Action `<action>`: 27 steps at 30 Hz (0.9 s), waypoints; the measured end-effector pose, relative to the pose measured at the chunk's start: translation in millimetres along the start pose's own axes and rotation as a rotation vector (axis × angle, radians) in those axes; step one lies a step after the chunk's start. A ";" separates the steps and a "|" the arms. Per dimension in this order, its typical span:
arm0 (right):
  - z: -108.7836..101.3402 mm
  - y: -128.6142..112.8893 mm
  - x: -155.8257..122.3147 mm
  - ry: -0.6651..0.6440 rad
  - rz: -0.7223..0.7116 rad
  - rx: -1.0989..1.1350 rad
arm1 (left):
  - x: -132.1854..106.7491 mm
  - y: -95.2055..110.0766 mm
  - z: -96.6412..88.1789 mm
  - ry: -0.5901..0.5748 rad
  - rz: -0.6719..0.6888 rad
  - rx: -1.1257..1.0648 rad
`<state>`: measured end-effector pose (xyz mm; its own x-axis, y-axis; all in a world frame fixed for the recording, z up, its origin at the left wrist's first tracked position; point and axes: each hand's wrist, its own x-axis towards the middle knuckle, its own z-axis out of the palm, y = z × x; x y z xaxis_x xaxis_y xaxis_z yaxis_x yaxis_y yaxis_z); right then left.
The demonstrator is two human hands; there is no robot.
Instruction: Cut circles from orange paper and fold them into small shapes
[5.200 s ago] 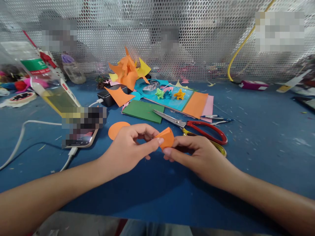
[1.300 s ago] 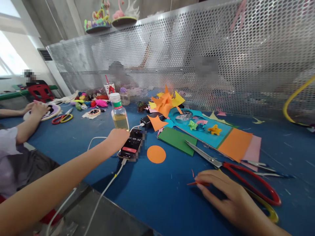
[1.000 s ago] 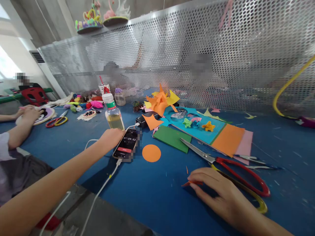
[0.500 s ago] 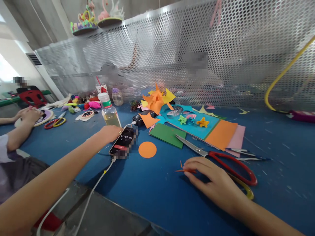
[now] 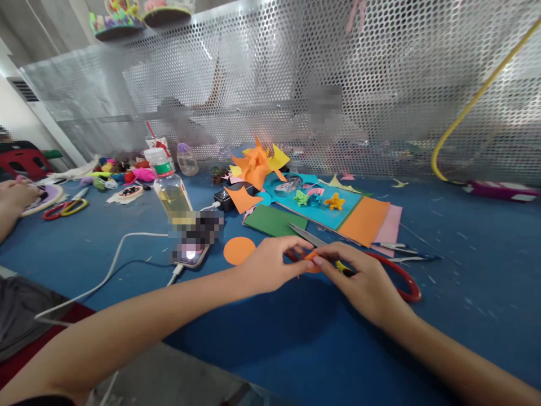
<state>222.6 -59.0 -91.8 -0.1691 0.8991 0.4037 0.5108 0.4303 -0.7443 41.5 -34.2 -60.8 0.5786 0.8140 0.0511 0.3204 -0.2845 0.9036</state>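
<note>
— One small orange paper piece (image 5: 311,261) is what both hands meet on, is it?

— Yes. It sits low over the blue counter (image 5: 465,293), pinched between the fingertips of the left hand (image 5: 270,269) and the right hand (image 5: 359,279). Both hands are closed on it, fingers drawn together; most of the piece is hidden, so its shape cannot be told.

— And right around it?

— The scissors (image 5: 380,270) with red and yellow handles lie just behind the right hand, blades pointing left and back toward the green sheet (image 5: 270,220). An orange paper circle (image 5: 239,250) lies flat just beside the left hand, on its far left side.

— Further out?

— A phone (image 5: 192,248) on a white cable (image 5: 105,270) lies left of the circle, with a clear bottle (image 5: 169,189) of yellowish liquid standing behind it. Behind the green sheet lies a turquoise sheet (image 5: 321,211) carrying small folded paper shapes, then an orange sheet (image 5: 363,220) and a pink sheet (image 5: 389,225) at its right. A heap of orange and yellow offcuts (image 5: 256,163) stands at the back, near the perforated metal screen (image 5: 296,73).

— Anyone else?

— Another person's hand (image 5: 14,194) rests at the far left — near a second pair of scissors (image 5: 63,207).
</note>
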 end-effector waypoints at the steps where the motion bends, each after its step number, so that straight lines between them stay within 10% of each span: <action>1: 0.1 1.9 0.1 0.005 0.004 -0.003 | 3.7 -7.7 2.5 -0.002 -0.009 -0.055; 12: 7.8 20.6 -0.6 -0.053 0.076 0.061 | 7.8 -38.7 3.8 0.017 -0.019 -0.194; 18: 3.0 20.5 0.2 -0.105 0.138 0.050 | -1.1 -32.0 -4.8 -0.173 0.419 0.325; 27: 2.2 10.7 -4.2 -0.175 0.100 0.103 | -4.2 -34.0 -6.7 0.103 0.735 0.681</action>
<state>226.9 -58.0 -102.6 -0.2706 0.9340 0.2332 0.4451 0.3361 -0.8300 23.2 -24.6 -88.8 0.7480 0.3511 0.5633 0.2895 -0.9362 0.1992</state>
